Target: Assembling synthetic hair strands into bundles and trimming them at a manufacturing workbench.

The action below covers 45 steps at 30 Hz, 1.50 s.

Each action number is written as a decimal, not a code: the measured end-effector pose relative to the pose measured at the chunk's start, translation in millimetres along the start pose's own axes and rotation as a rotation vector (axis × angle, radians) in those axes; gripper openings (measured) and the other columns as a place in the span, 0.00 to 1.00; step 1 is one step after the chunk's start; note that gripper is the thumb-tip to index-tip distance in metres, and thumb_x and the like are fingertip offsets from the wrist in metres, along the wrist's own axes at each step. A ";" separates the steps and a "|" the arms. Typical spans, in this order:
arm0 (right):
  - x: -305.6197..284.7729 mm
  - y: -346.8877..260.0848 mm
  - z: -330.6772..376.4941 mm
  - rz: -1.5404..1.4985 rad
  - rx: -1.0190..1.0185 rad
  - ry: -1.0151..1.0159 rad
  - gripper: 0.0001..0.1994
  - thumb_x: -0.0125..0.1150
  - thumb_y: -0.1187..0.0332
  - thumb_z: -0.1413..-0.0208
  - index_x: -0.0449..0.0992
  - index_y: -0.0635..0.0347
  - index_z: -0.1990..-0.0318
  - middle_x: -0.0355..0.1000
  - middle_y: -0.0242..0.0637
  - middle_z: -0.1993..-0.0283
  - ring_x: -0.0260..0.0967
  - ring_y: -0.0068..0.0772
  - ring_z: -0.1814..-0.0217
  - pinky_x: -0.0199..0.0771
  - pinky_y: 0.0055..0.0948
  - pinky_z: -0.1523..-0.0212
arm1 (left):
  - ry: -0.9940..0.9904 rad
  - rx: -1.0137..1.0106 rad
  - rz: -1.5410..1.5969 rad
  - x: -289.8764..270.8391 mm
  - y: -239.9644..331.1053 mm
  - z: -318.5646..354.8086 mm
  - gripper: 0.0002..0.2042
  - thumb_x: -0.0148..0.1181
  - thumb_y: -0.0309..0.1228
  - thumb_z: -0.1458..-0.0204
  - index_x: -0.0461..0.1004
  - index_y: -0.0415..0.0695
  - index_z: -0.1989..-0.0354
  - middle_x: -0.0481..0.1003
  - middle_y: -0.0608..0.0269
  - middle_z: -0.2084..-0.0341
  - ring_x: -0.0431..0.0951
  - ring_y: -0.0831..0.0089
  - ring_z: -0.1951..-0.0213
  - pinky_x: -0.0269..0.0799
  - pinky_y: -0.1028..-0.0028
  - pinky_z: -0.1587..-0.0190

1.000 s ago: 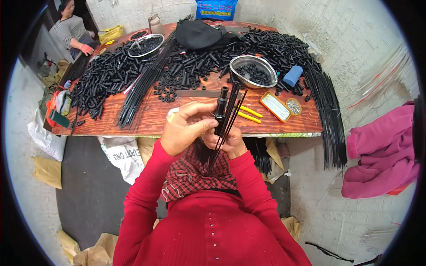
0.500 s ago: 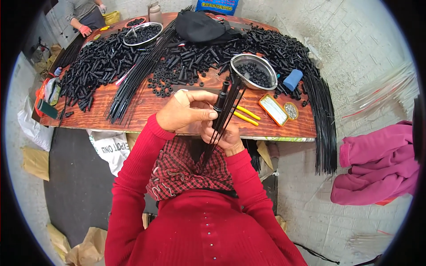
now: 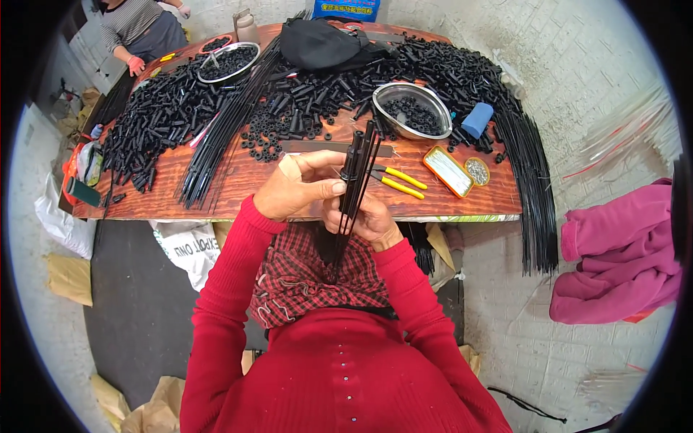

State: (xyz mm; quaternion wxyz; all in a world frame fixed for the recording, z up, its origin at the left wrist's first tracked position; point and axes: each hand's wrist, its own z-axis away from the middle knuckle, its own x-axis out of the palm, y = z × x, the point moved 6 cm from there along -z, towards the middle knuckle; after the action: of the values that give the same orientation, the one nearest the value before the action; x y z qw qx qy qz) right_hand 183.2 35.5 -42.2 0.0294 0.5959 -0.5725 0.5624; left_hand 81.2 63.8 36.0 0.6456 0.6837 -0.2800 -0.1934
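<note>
I see the bundle of thin black rods (image 3: 355, 189) near the centre of the frame, upright and fanning down toward my lap, where a second ago it sat a little lower and further right in the picture; the whole bench (image 3: 238, 180) has also slid up and to the left in view, so my head has tipped rather than the work having moved much. My right hand (image 3: 369, 220) is wrapped closed around the lower part of the rods from behind, and my left hand (image 3: 297, 189) is closed in a pinch against the short black tube (image 3: 351, 160) at the top of the bundle, thumb and fingers pressed to its side. Compared with half a second ago the left hand has turned more side-on to the tube, which I judge means the tube is being seated or adjusted on the rod ends, not yet finished. Just beyond the hands, on the bench, lie yellow-handled pliers (image 3: 401, 182), an open orange tin (image 3: 449, 170), and a metal bowl (image 3: 413, 110) of small black parts. Heaps of black tubes (image 3: 159, 119) fill the upper left, and another person (image 3: 137, 29) works at the far upper-left corner.
</note>
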 end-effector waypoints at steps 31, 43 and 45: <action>63.7 -101.6 -21.4 1.316 -0.338 0.867 0.18 0.69 0.62 0.49 0.71 0.62 0.56 0.70 0.28 0.66 0.67 0.17 0.66 0.69 0.20 0.64 | 0.349 0.178 -0.138 20.1 4.9 4.5 0.17 0.59 0.20 0.46 0.71 0.35 0.48 0.78 0.63 0.61 0.76 0.79 0.58 0.73 0.78 0.53; 35.5 -77.2 17.9 0.866 -0.359 0.874 0.06 0.57 0.71 0.41 0.70 0.62 0.59 0.68 0.26 0.71 0.64 0.14 0.71 0.66 0.17 0.68 | 0.295 0.094 -0.040 15.8 1.3 10.1 0.20 0.62 0.23 0.47 0.69 0.33 0.45 0.77 0.56 0.55 0.77 0.75 0.55 0.72 0.76 0.51; 28.2 -65.4 16.2 0.758 -0.283 0.746 0.08 0.59 0.67 0.40 0.71 0.61 0.59 0.68 0.24 0.68 0.63 0.13 0.68 0.66 0.17 0.66 | 0.291 0.112 0.048 13.2 0.3 7.7 0.20 0.62 0.23 0.47 0.69 0.33 0.45 0.77 0.56 0.56 0.77 0.74 0.55 0.72 0.76 0.52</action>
State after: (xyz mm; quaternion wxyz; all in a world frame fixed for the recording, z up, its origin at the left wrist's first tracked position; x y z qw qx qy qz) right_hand 232.1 28.6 11.5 0.1056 0.0985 -0.7677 0.6243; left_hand 86.5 49.5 36.9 0.6445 0.7326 -0.2101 -0.0610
